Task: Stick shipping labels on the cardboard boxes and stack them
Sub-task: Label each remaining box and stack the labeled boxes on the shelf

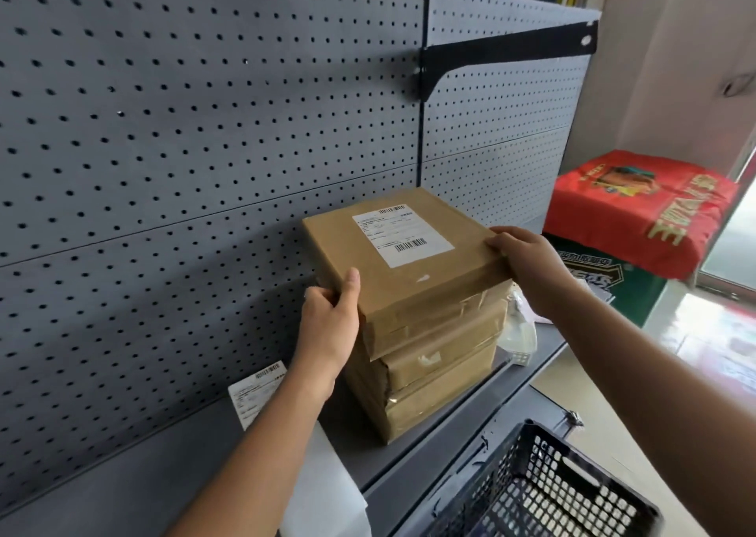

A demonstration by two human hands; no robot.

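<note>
While atop the stack (pixel 442 405), labelled box (pixel 409 282) in grip of 2 hands, left (pixel 327 323), right (pixel 527 266).

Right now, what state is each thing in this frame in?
stack: taped boxes, piled on the shelf.
top box: labelled, sitting on the stack, held at both sides.
label: stuck flat on the top box.
left hand: grips the top box's left side.
right hand: grips the top box's right edge.
spare label: loose, leaning against the pegboard.
</note>
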